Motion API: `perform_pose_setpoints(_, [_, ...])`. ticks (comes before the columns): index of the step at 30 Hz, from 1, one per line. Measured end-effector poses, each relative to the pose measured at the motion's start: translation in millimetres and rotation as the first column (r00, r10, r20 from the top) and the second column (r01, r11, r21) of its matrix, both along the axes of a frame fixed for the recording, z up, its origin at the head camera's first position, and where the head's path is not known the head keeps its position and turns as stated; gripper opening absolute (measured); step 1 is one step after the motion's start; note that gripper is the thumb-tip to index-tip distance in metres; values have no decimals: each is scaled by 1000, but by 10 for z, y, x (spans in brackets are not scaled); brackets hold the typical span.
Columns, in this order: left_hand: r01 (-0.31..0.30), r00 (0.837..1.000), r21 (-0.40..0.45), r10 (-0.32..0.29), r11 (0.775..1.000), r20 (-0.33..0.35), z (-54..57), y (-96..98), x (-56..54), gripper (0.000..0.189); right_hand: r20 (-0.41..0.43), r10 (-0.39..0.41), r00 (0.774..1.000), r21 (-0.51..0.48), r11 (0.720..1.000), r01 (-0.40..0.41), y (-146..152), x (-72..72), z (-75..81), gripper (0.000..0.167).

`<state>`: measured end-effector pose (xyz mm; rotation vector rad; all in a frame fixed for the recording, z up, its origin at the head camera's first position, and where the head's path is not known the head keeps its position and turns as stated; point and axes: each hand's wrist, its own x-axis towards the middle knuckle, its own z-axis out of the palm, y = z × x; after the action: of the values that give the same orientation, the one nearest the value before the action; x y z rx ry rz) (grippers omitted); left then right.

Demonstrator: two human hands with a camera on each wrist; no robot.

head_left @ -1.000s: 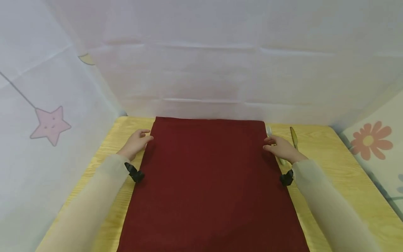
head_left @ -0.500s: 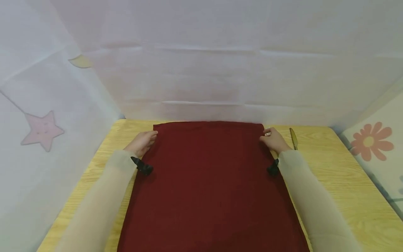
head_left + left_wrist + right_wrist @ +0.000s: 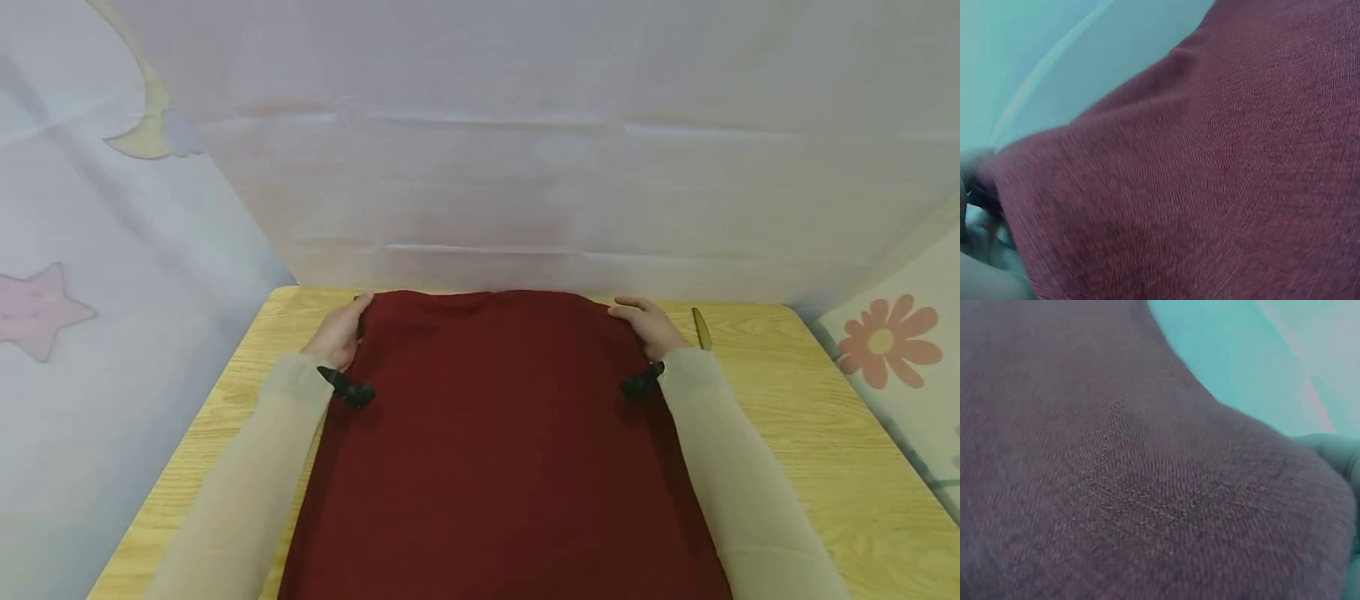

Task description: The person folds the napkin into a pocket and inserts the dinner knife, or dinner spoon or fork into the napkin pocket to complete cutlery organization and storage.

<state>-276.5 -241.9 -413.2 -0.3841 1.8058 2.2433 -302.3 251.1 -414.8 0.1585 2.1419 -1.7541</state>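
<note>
A dark red cloth (image 3: 495, 433) stretches over the wooden table between both arms, its far edge wavy. At its far left corner, my left hand (image 3: 337, 331) pinches the fabric, thumb on top. The left wrist view has the cloth (image 3: 1172, 187) draping from the fingers (image 3: 985, 275) at the lower left. My right hand (image 3: 652, 327) holds the far right corner, with the thumb over the fabric. In the right wrist view the cloth (image 3: 1116, 487) bulges toward the fingers (image 3: 1329, 450), which are partly hidden behind it.
A knife (image 3: 702, 330) lies on the wooden table (image 3: 810, 417), just right of my right hand. Pale patterned sheets (image 3: 480, 167) rise behind the table and on both sides. A black wrist camera (image 3: 352, 393) hangs over the cloth from each wrist.
Both hands have moved inward and taken hold of the cloth's far corners. Its far edge has turned from straight to wavy. The fork by the right hand is now out of sight.
</note>
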Motion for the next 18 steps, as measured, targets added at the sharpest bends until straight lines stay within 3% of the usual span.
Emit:
perform_pose_setpoints(4, [44, 994, -81, -52, 996, -100, 169, 37, 47, 44, -32, -39, 999, -36, 999, 38, -8, -10, 71, 61])
perform_pose_setpoints(7, [54, 986, -111, -70, 992, -149, 293, 30, 61, 51, -84, -120, 989, -99, 989, 111, -2, -8, 134, 52])
perform_pose_setpoints(10, [47, 979, -91, -63, 995, -192, 374, 0, 30, 38, -164, -191, 968, -166, 972, 164, 14, -5, 204, 37])
perform_pose_setpoints(13, [40, 971, -81, -58, 996, -234, 397, -44, -28, 22, -239, -210, 948, -216, 963, 159, 37, 5, 289, 26])
perform_pose_setpoints(18, [38, 957, -98, -64, 994, -282, 445, -70, -68, 7, -251, -182, 951, -329, 940, 93, 58, 42, 459, 34])
